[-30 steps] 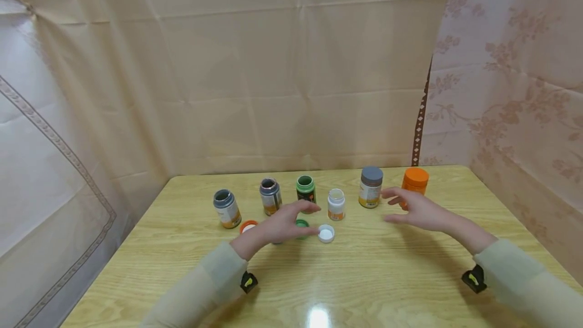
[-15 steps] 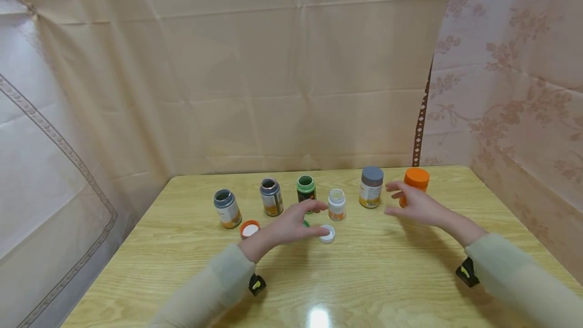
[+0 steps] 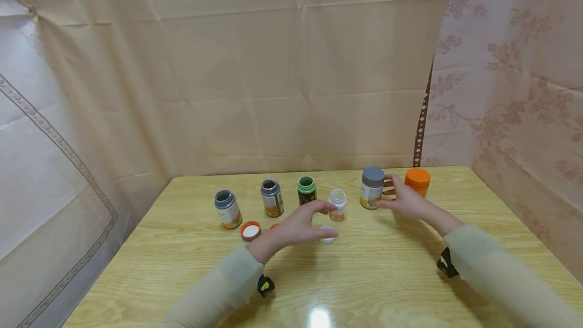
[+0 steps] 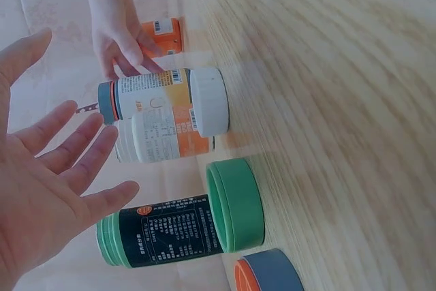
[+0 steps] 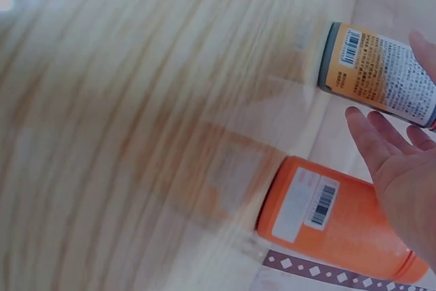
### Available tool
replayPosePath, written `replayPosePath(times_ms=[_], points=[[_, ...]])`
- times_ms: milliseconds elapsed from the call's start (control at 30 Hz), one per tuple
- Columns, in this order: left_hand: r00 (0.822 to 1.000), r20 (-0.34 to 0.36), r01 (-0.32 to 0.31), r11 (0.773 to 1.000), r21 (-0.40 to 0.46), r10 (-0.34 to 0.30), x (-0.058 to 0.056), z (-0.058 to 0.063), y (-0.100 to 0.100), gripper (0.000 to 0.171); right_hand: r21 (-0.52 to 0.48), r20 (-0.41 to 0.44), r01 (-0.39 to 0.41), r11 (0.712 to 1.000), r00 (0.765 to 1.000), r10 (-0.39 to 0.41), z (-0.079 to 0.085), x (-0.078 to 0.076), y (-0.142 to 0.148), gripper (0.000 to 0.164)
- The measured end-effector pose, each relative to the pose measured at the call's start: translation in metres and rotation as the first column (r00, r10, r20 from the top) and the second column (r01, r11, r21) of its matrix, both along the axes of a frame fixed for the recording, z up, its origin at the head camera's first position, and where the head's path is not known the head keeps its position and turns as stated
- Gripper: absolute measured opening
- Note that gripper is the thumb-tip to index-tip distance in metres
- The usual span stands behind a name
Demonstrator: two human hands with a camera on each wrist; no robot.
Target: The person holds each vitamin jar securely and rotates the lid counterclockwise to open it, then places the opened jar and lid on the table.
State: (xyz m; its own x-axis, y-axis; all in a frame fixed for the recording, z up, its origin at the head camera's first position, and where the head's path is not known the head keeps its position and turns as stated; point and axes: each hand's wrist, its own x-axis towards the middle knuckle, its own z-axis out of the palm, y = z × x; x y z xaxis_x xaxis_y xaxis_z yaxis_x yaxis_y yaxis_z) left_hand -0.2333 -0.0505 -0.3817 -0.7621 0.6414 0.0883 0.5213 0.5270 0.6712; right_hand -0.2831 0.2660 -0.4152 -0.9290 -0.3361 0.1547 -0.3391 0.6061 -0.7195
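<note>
My right hand [image 3: 407, 201] reaches to the right side of a grey-capped supplement bottle [image 3: 371, 191]. Its thumb and fingers are spread on either side of that bottle, fingertips close to the label in the right wrist view. Just behind this hand stands an orange bottle [image 5: 334, 219] with its orange lid on. My left hand [image 3: 300, 224] hovers, fingers apart and holding nothing, above a white cap [image 3: 327, 234]. Beyond its fingertips is an uncapped white bottle [image 3: 337, 209]. An uncapped green-necked bottle [image 4: 170, 230] and a green cap [image 4: 235, 204] show below the palm in the left wrist view.
Two uncapped grey-necked bottles [image 3: 228, 210] stand at the left of the wooden table [image 3: 182, 267]. A cap with an orange inside [image 3: 250, 231] lies before them; another grey-and-orange cap [image 4: 270, 272] is partly hidden by the left hand. Curtains [image 3: 300, 65] hang behind.
My right hand has moved left from beside the orange bottle to the grey-capped one. My left hand has drifted slightly right, over the white cap, uncovering the orange-lined cap.
</note>
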Motion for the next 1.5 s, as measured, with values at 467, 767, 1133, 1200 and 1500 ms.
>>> replayPosePath(times_ms=[467, 767, 1133, 1200, 1500], points=[[1.000, 0.010, -0.001, 1.000, 0.007, 0.001, -0.001, -0.004, 0.003, 0.058, -0.073, 0.075, 0.028, 0.997, 0.997, -0.022, -0.007, -0.015, -0.013, 0.071], [0.999, 0.004, 0.033, 0.999, -0.001, -0.033, -0.003, -0.004, 0.004, 0.057, -0.066, 0.063, 0.014, 0.998, 0.998, -0.009, -0.006, -0.014, -0.014, 0.064], [0.992, -0.078, 0.103, 0.995, 0.009, -0.102, -0.013, 0.012, 0.015, 0.058, -0.008, -0.028, -0.024, 1.000, 0.999, 0.024, 0.015, 0.008, -0.004, 0.073], [0.990, -0.087, 0.108, 0.994, 0.002, -0.108, -0.015, 0.018, 0.019, 0.057, -0.002, -0.052, -0.036, 0.999, 0.998, 0.036, 0.020, 0.012, -0.001, 0.073], [0.983, -0.112, 0.151, 0.987, 0.050, -0.144, -0.023, 0.042, 0.037, 0.062, 0.040, -0.152, -0.082, 0.996, 0.985, 0.087, 0.047, 0.033, 0.003, 0.062]])
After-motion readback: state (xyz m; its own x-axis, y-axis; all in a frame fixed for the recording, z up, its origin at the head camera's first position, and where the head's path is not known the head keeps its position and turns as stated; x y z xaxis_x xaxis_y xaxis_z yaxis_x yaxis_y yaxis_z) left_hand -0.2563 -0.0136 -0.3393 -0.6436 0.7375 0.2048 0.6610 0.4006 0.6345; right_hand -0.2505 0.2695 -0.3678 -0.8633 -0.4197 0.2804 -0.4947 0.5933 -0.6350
